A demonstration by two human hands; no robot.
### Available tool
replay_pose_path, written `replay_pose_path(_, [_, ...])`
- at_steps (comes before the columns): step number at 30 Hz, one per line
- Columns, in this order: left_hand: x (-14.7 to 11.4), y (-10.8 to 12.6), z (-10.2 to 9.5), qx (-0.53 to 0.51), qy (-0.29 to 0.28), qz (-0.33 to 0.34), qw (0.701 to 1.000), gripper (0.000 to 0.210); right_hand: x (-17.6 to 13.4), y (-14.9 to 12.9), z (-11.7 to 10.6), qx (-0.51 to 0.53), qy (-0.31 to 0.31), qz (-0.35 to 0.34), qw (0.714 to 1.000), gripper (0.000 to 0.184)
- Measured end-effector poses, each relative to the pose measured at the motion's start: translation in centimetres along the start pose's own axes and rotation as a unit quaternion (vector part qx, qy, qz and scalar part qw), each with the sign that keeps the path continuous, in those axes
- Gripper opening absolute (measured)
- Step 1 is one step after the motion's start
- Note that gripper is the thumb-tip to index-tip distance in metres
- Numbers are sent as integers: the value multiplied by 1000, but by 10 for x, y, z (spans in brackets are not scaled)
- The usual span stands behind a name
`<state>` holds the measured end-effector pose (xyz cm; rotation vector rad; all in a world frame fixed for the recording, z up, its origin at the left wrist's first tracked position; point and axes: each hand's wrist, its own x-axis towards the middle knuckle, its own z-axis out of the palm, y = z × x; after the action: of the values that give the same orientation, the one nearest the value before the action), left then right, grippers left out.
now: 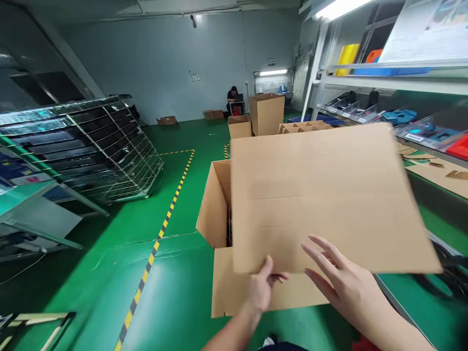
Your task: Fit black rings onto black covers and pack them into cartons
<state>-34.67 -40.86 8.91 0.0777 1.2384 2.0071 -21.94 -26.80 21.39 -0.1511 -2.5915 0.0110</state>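
A flat sheet of brown cardboard stands tilted in front of me, over an open cardboard box. My left hand grips its lower edge, thumb on the near face and fingers behind. Fingers spread, my right hand is in front of the lower middle of the sheet; whether the fingertips touch it I cannot tell. The box has its flaps folded outward, one of them toward me below the sheet. Most of the box's inside is hidden by the sheet; a narrow dark strip of contents shows at the left.
Right of me runs a workbench with shelves holding bins. Beyond the sheet are a cardboard divider grid and a tall carton. A wire cage cart stands left of the yellow-black floor line. A person sits near the far wall.
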Motion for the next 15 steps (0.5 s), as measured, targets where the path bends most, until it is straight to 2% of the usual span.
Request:
replay_pose_path(3, [24,37,-53,-96,117,9,988,37,-26,26,30,34,-42,36,998,37])
replay_pose_path(6, [37,50,-86,-91,166,8,982,28,-56,52,55,66,-92,59,992,31])
replay_pose_path(8, [44,46,-93,-69,171,8,983,29,-72,69,68,92,-122,78,985,26])
replay_pose_path(11, [58,30,-90,-71,197,-3,978,30,-88,94,80,127,-141,111,975,22])
replay_pose_path(15, [95,22,-85,-101,260,-77,957,11,-91,133,87,170,-148,135,965,17])
